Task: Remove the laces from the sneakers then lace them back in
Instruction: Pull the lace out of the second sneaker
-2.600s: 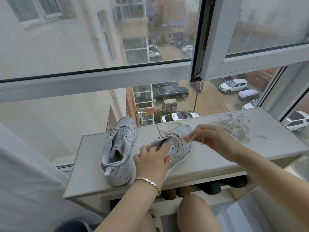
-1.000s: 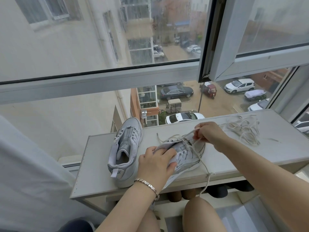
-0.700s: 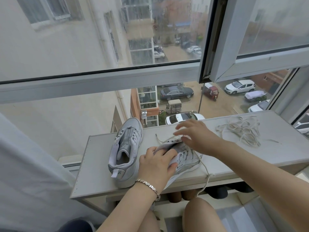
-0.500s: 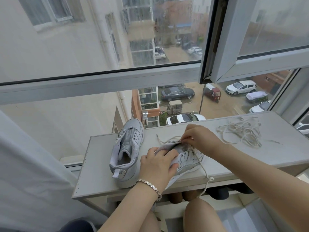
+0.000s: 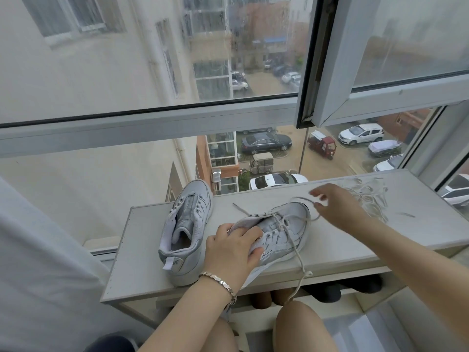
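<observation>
Progress is looking like under halfway, I'm guessing. One laceless sneaker [image 5: 187,224] is sitting on the shelf [image 5: 142,270], with a loose lace [image 5: 368,196] lying piled at the right. Left hand [image 5: 233,250] is gripping the second sneaker [image 5: 286,232] at the collar. Right hand [image 5: 337,207] is hovering by its lace [image 5: 278,218] near the toe; pinching or not, can't tell. Finishing that and re-lacing both is what's left.

Left hand [image 5: 232,246]: forearm enters from lower centre, wrist straight, fingers curled, gripping the collar of the sneaker [image 5: 297,233]. Right hand [image 5: 338,208]: arm reaches in from the right, fingers spread forward, motion-blurred; grasp not determinable.
</observation>
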Demonstrator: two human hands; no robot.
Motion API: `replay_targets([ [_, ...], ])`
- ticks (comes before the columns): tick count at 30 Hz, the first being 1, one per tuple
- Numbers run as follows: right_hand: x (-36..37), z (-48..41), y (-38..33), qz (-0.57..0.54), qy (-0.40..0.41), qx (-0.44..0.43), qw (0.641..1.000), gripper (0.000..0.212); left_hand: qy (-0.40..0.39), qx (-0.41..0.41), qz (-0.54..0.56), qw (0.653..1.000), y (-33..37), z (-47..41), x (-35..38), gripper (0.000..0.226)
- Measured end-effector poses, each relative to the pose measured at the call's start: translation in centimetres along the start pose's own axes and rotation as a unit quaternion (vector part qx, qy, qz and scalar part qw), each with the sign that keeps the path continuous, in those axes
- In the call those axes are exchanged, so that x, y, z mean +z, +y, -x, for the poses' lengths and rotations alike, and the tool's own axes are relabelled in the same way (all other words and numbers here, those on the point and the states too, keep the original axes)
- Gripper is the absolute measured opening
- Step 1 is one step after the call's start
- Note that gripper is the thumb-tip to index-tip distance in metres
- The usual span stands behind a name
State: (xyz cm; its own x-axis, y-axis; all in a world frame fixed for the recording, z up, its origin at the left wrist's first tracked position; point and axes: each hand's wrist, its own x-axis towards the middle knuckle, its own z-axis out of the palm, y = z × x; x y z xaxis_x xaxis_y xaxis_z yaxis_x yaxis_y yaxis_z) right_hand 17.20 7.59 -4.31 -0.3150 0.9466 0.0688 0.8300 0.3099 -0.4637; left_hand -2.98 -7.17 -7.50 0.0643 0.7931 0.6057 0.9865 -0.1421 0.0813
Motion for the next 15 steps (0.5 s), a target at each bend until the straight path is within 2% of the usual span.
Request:
replay_targets([
  [3, 0.9, 0.1, -2.6, -0.011, -0.048, -0.137, 0.989, 0.031, 0.0, -0.002, -0.002, 1.0, 0.0, 0.0, 0.0, 0.024],
  [5, 1.5, -0.1, -4.0, 0.022, -0.102, -0.173, 0.979, 0.028, -0.002, -0.004, -0.005, 1.0, 0.0, 0.0, -0.1, 0.024],
  [7, 1.8, -0.3, -4.8, 0.049, -0.12, -0.182, 0.975, 0.024, -0.002, -0.003, -0.006, 1.0, 0.0, 0.1, 0.0, 0.025],
  [11, 1.7, -0.4, -4.9, 0.109, -0.07, -0.169, 0.977, 0.021, -0.005, 0.0, -0.003, 1.0, 0.0, 0.1, 0.0, 0.025],
  [13, 1.7, -0.5, -4.4, 0.075, -0.037, -0.11, 0.99, 0.02, -0.005, -0.002, -0.009, 1.0, 0.0, 0.1, 0.0, 0.025],
  [15, 1.5, -1.2, -3.1, 0.034, 0.001, -0.006, 0.999, 0.018, -0.005, -0.003, -0.011, 1.0, 0.0, 0.0, 0.0, 0.025],
])
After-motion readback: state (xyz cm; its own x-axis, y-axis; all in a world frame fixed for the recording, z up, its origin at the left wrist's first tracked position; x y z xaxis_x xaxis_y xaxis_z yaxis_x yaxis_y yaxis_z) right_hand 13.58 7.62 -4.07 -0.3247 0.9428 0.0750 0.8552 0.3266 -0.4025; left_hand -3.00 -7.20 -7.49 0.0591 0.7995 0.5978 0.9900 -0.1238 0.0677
